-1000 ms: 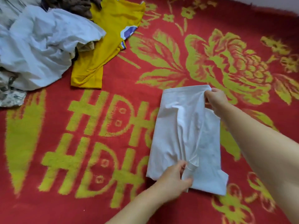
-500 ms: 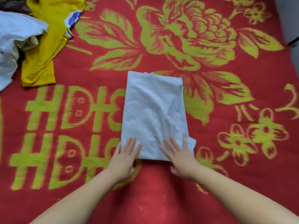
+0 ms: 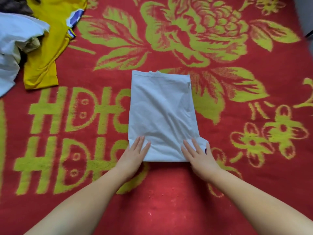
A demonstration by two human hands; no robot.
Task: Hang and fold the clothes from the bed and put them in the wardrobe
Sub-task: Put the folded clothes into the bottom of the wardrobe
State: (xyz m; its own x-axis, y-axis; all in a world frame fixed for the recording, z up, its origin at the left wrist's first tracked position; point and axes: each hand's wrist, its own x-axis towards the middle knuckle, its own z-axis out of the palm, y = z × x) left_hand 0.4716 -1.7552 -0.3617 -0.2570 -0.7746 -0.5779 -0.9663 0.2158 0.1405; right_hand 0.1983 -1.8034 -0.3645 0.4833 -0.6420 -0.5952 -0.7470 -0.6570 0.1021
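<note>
A white garment [image 3: 160, 112] lies folded into a long rectangle in the middle of the red and green bed cover [image 3: 237, 184]. My left hand [image 3: 133, 155] rests flat on its near left corner with straight fingers. My right hand [image 3: 199, 156] lies flat on the near right corner, fingers spread, next to a small flap of cloth that sticks out to the right. Neither hand grips the cloth.
A yellow shirt [image 3: 49, 43] with a blue and white collar lies at the far left. Beside it sits a heap of pale clothes [image 3: 15, 48] and a dark brown garment [image 3: 11, 5]. A grey wall edge [image 3: 304, 14] shows at the far right.
A second ago both hands pinched a loose side panel of the white garment. That panel now lies folded over, and both hands have come to the near edge and press flat.
</note>
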